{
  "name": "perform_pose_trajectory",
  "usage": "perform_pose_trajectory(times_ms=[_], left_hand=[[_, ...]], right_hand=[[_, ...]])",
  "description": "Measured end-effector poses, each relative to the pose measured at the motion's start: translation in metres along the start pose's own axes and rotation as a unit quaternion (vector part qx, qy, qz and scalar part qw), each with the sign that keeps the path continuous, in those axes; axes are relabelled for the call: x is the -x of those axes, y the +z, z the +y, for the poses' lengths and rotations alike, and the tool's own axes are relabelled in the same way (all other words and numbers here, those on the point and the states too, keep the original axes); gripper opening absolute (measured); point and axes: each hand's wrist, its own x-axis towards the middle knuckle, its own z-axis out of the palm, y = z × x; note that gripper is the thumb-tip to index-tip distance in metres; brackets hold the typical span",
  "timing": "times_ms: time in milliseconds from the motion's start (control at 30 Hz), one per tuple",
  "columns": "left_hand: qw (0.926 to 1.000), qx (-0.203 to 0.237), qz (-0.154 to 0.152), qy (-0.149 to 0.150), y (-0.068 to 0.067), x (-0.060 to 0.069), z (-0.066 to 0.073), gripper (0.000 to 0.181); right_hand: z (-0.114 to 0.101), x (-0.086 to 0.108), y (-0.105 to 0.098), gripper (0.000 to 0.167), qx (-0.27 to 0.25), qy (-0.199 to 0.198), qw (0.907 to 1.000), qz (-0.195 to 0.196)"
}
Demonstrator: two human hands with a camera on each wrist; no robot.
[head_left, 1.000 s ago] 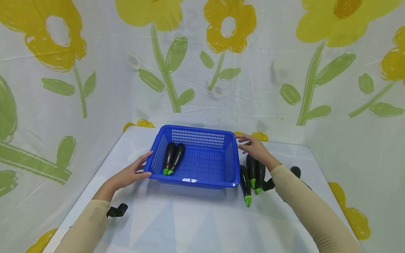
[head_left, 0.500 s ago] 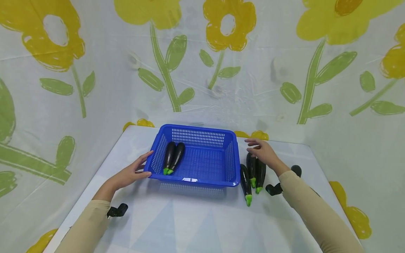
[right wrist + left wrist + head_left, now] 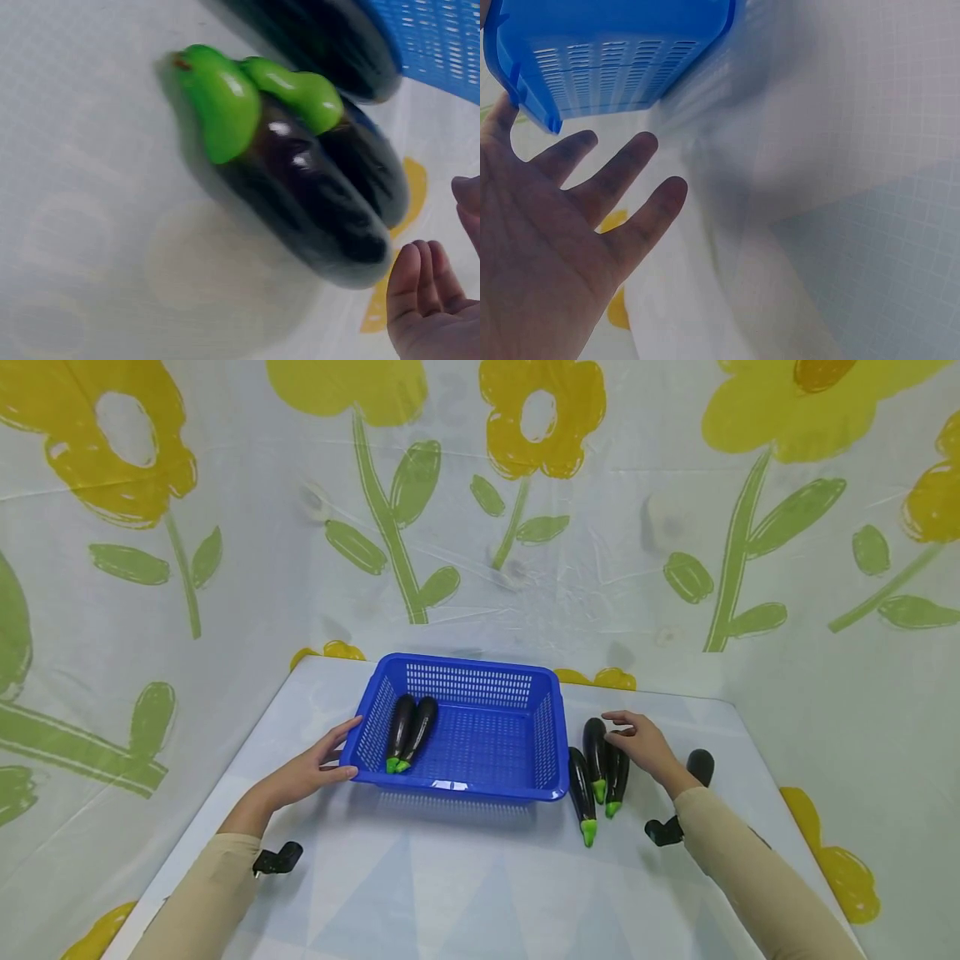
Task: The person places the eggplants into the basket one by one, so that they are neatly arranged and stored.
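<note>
A blue slotted basket (image 3: 480, 789) stands mid-table, with two dark eggplants (image 3: 401, 731) with green stems side by side at its left end. My left hand (image 3: 303, 774) touches the basket's left rim, fingers spread; in the left wrist view that hand (image 3: 562, 217) has its fingers apart beside the basket (image 3: 615, 75). Right of the basket lie three more eggplants (image 3: 582, 793). My right hand (image 3: 647, 747) hovers at the upper end of the rightmost one (image 3: 617, 777), fingers loosely bent. In the right wrist view this hand (image 3: 435, 307) is apart from the eggplant (image 3: 300, 195).
The white table (image 3: 420, 893) has a pale blue triangle pattern. Behind it hangs a curtain (image 3: 600, 593) with yellow flowers and green leaves. Black devices sit at both wrists, the left one (image 3: 278, 858) and the right one (image 3: 663, 832).
My right hand has moved from beside the basket's right rim, rightward and nearer, to the eggplants outside. My left hand stays at the left rim, and the basket stays in place.
</note>
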Motion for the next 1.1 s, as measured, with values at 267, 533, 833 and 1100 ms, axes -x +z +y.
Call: perform_pose_trajectory(times_ms=[267,533,833,1100], left_hand=[[1.0000,-0.002,0.002,0.002,0.000,-0.001,-0.001,0.088],[1.0000,0.002,0.003,0.003,0.000,0.000,-0.002,0.087],[1.0000,0.007,-0.001,0.001,0.000,0.001,-0.002,0.086],[1.0000,0.007,-0.002,0.003,0.000,0.000,-0.003,0.085]], right_hand=[[0.011,0.007,0.002,0.047,0.006,0.008,0.9999,0.012],[0.025,0.014,0.006,0.053,-0.010,0.028,0.9994,0.014],[0.030,0.016,0.010,0.058,-0.049,0.039,0.9979,-0.016],[0.028,0.019,0.011,0.059,-0.050,0.054,0.9969,-0.026]])
